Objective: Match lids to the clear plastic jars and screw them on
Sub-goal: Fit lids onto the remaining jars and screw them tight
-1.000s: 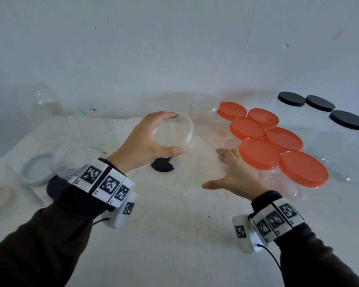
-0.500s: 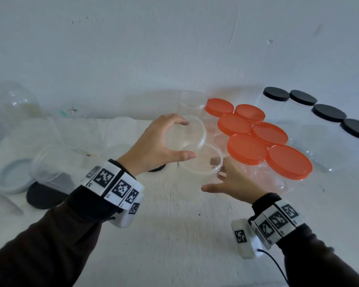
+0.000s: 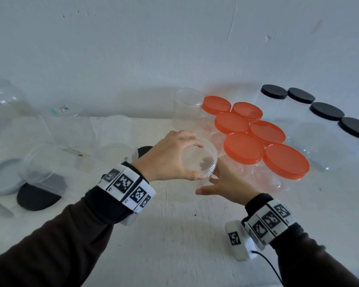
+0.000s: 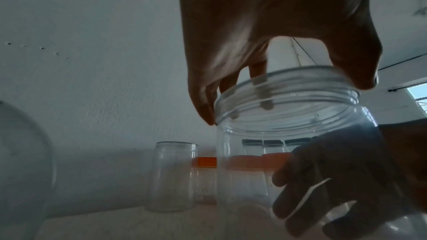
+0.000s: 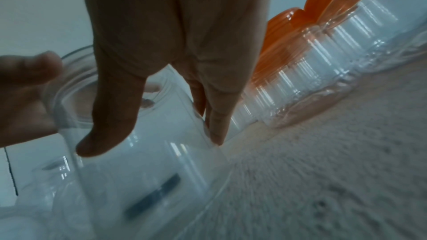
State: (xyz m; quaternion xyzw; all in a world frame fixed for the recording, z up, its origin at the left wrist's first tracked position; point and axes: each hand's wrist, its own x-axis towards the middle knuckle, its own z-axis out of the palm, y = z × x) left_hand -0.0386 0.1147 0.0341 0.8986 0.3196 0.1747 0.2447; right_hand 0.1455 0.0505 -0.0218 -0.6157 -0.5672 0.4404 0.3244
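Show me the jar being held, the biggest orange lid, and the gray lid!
clear jar (image 4: 289,98), left wrist view, threaded neck.
biggest orange lid (image 3: 285,160), head view, flat top.
gray lid (image 3: 2,177), head view, middle.

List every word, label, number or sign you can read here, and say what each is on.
No text reads clearly.
Sticker on the clear tub at the back left: print too blurred.
Small label on the clear jar behind the left hand: too small.
Wristbands: only black-and-white square code patterns, plus tiny illegible marks.
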